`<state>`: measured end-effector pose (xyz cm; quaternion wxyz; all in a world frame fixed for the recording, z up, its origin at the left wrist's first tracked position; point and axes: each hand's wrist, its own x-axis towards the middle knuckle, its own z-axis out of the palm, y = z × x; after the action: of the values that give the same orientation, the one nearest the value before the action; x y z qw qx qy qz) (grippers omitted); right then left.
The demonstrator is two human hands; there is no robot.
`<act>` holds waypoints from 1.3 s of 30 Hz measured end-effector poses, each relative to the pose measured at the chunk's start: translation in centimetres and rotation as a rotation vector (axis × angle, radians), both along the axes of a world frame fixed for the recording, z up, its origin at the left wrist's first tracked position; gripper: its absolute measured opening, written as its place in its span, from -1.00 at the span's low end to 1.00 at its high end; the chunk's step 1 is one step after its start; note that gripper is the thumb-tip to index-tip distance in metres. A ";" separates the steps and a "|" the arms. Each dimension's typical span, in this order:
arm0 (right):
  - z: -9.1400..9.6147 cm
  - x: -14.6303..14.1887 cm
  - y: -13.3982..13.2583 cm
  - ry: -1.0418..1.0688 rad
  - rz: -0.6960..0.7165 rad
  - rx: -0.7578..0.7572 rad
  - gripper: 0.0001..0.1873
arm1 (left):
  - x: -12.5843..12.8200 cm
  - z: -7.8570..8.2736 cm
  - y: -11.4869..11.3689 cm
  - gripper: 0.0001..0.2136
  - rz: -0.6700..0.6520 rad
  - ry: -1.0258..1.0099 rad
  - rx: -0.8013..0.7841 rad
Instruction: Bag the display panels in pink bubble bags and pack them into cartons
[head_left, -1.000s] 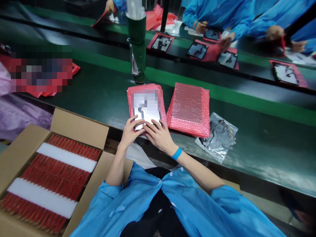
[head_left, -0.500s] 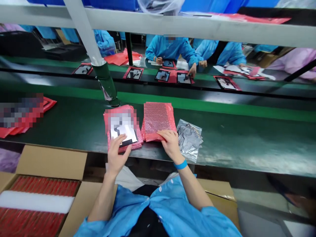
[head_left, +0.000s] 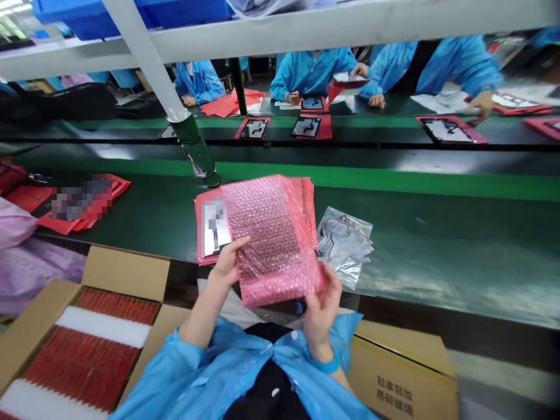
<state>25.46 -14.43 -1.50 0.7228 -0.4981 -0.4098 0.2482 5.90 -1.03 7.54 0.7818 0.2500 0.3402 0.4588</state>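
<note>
A pink bubble-wrap bag (head_left: pixel 266 239) is lifted off the bench and tilted toward me. My left hand (head_left: pixel 228 261) grips its left edge, the thumb lying on top. At the lower right corner my right hand (head_left: pixel 322 303) pinches the bag between thumb and fingers. Behind it on the left, a screen panel (head_left: pixel 213 227) with a white back and a dark strip rests on a pink bag stack, partly hidden. More pink bags (head_left: pixel 307 201) show behind its right edge. To the right lies a clear plastic bag (head_left: pixel 343 242) with grey flat parts inside.
An open carton (head_left: pixel 126 274) of red-edged packs stands at lower left, a closed carton (head_left: pixel 402 373) at lower right. A post (head_left: pixel 192 143) rises from the bench. Co-workers in blue sit across, with panels (head_left: pixel 306 126) before them. Red bags (head_left: pixel 83 224) lie at left.
The top bubble-wrap bag has come up off the right pile and moved left and nearer, now in both hands. My left hand has left the panel. The view has shifted a little.
</note>
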 end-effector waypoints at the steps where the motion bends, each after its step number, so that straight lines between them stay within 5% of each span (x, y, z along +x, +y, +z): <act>1: 0.2 0.1 0.3 0.249 0.072 -0.079 -0.34 | -0.2 0.4 0.2 -0.74 0.027 0.010 0.017; 3: 0.9 -0.2 1.4 0.616 0.373 -0.200 -0.33 | -0.4 1.5 0.7 -0.73 0.073 0.026 0.073; 6: 1.7 -1.6 3.5 0.830 0.742 -0.289 -0.31 | -0.3 4.4 1.4 -0.74 0.155 0.046 0.191; 8: 1.8 -2.3 4.7 0.850 0.741 -0.323 -0.36 | -0.7 6.6 2.0 -0.71 0.221 0.061 0.288; 12: 1.4 0.1 4.2 0.737 0.465 -0.465 -0.31 | -4.7 8.8 4.3 -0.58 0.379 0.152 0.478; 14: 1.1 3.6 2.3 0.624 0.304 -0.548 -0.25 | -7.9 7.5 6.3 -0.55 0.448 0.244 0.509; 17: 1.2 9.7 -1.3 0.435 0.105 -0.618 -0.34 | -12.1 3.2 9.5 -0.54 0.535 0.478 0.433; 21: 3.5 13.3 -3.3 0.172 -0.206 -0.533 -0.43 | -13.4 -2.7 12.4 -0.60 0.441 0.988 0.370; 24: 6.2 10.3 -0.1 -0.039 -0.446 -0.334 -0.43 | -12.6 -5.1 13.3 -0.41 0.461 1.241 0.383; 26: 7.9 6.3 3.8 -0.186 -0.445 -0.227 -0.43 | -12.6 -6.1 13.2 -0.24 0.535 1.292 0.346; 29: 9.0 -0.5 10.4 -0.468 0.083 -0.015 -0.62 | -13.6 -7.2 11.4 -0.31 0.698 1.144 0.384; 32: 7.3 -6.9 15.0 -0.704 0.519 0.033 -0.58 | -14.6 -7.9 7.7 -0.46 0.784 1.080 0.505; 36: 2.9 -12.4 16.8 -0.988 0.667 -0.114 -0.09 | -14.7 -8.0 2.4 -0.54 0.725 1.173 0.622; 39: 2.0 -12.9 15.9 -1.035 0.640 -0.130 -0.03 | -14.2 -8.0 0.2 -0.64 0.459 1.244 0.781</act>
<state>12.60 1.43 0.50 0.2878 -0.4492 -0.8210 0.2034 -8.34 -0.87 -0.42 0.1869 0.6433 0.5737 0.4713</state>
